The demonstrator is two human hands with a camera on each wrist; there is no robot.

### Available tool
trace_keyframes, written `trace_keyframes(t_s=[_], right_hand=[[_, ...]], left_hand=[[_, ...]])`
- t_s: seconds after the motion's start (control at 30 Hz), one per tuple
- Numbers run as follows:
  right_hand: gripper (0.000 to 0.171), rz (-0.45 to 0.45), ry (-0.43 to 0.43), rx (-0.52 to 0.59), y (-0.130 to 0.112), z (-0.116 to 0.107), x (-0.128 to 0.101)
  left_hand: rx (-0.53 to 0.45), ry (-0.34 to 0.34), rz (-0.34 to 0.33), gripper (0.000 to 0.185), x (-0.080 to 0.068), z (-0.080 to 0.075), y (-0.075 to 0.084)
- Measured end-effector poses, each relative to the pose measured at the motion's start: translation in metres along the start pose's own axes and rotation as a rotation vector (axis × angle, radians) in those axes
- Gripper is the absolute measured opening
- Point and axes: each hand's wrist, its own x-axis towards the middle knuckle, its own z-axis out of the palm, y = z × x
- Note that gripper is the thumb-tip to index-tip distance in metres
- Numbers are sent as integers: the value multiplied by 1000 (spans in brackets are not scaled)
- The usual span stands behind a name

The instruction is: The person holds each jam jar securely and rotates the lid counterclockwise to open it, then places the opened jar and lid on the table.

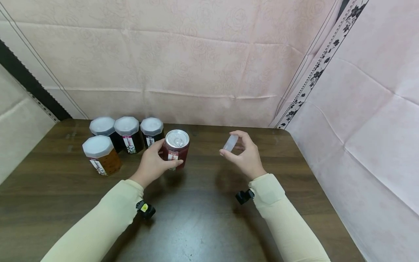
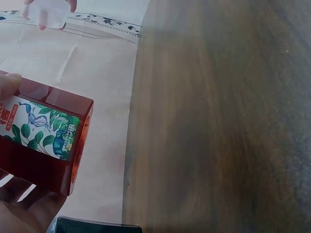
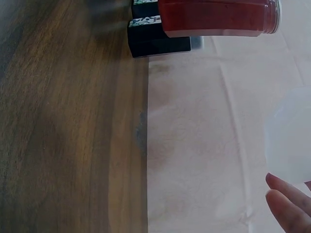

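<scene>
My left hand [image 1: 154,162] grips a jar of dark red contents [image 1: 184,154] by its sides, thumb across the front near the label. Its silver pull-tab top [image 1: 177,138] is bare. In the left wrist view the jar [image 2: 39,172] shows a label with green leaves and a blue bird. Off to the right, my right hand [image 1: 245,156] pinches a translucent white plastic lid [image 1: 230,143] by its edges, tilted on its side above the table. The right wrist view shows the lid's [image 3: 291,136] many-sided outline, with fingertips [image 3: 282,199] at its lower edge.
Several filled jars with white lids stand at the back left: an orange-brown one [image 1: 112,163] in front and dark ones [image 1: 135,142] behind. The brown wooden table [image 1: 196,218] ends at a pale cloth wall [image 1: 196,65], with another cloth [image 1: 370,120] along the right.
</scene>
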Motion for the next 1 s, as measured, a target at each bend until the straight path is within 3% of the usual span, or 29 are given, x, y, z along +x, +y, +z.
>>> trace_keyframes(t_s=[0.17,0.57,1.0], right_hand=[[62,2,18,-28,5,0,1],[61,64,47,-91,23,1,4],[65,143,52,-42,40,1,7]], left_hand=[[-8,16,3,80,4,3,0],[-17,32,-76,85,13,5,-3],[-22,57,-106,81,22,11,-8]])
